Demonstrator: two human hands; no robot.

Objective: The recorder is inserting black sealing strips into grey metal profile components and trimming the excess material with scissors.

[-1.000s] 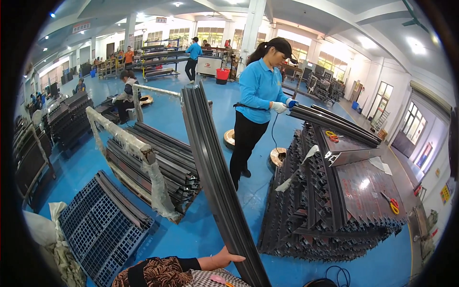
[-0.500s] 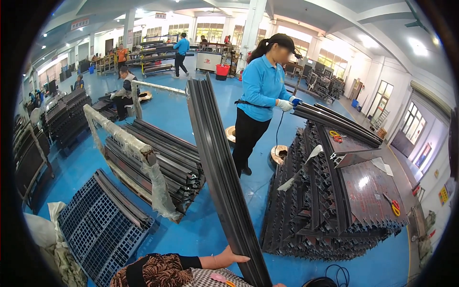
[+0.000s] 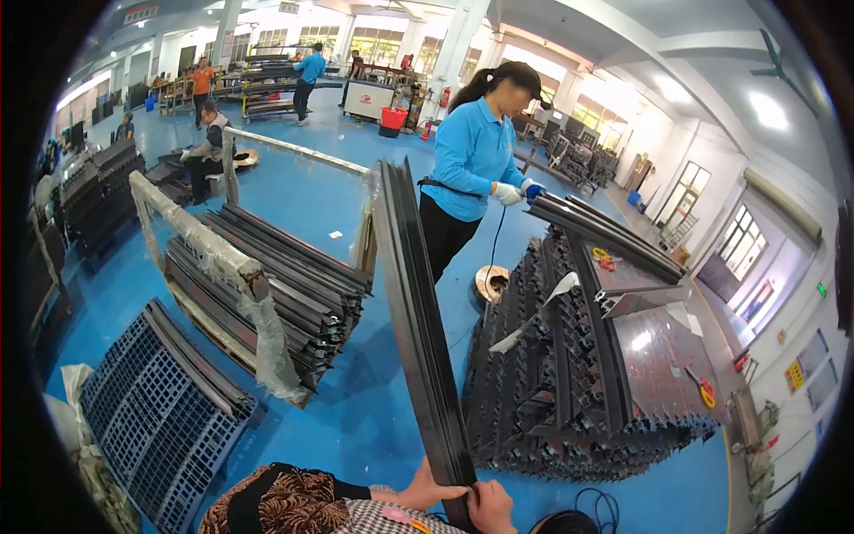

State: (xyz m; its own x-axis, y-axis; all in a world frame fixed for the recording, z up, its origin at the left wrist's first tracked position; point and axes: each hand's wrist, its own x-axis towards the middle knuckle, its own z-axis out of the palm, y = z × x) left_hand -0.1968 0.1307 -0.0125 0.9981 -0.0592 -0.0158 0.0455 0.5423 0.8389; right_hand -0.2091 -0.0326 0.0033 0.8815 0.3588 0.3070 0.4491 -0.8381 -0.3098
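A long dark metal profile (image 3: 416, 329) with lengthwise grooves rises at a slant in front of me, its far end high in the middle of the view. Close to its lower end, my left hand (image 3: 429, 489) grips it from the left, thumb lying across the face. My right hand (image 3: 490, 507) is closed on the right edge, thumb beside the left one. The hidden fingers of both hands are behind the profile. To the right is a tall stack of dark profiles (image 3: 525, 383), apart from the piece I hold.
A co-worker in a blue shirt (image 3: 476, 160) holds profiles over the stack with gloved hands. Scissors (image 3: 703, 389) with red-yellow handles lie on the stack. At left are a wrapped rack (image 3: 200, 231) of profiles and a blue grid pallet (image 3: 160, 418). Black cable (image 3: 598, 512) lies on the floor.
My right hand has come up into view and is now closed on the profile's lower right edge. The profile's upper end sits lower and farther right in the view, and surroundings have shifted left.
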